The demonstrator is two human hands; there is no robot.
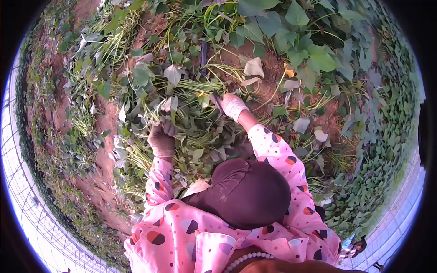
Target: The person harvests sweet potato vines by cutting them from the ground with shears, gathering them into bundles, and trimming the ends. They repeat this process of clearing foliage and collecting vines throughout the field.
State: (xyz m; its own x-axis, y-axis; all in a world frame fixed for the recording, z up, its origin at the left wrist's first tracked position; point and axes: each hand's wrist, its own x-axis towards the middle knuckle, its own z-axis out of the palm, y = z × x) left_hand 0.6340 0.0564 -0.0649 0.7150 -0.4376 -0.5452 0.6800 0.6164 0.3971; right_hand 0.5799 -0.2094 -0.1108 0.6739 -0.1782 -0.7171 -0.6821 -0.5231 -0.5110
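Observation:
My left hand (pixel 161 139), in a soiled glove, is closed among leafy vines (pixel 195 129) at the left of centre, its fingers wrapped round some stems. My right hand (pixel 233 107), in a pale glove or wrapping, is closed round a dark tool (pixel 218 103), whose blade points up and left against the bundle of green stems (pixel 195 85). The stems lie between and above both hands. Leaves hide part of the tool and my left fingertips.
A dark strip (pixel 204 58) stands among the stems above. Reddish soil (pixel 268 68) shows between plants. Dense green vines (pixel 391 113) run along the right side. At the lower right a person (pixel 353 248) is partly visible. My dark-trousered knee (pixel 250 193) is raised below the hands.

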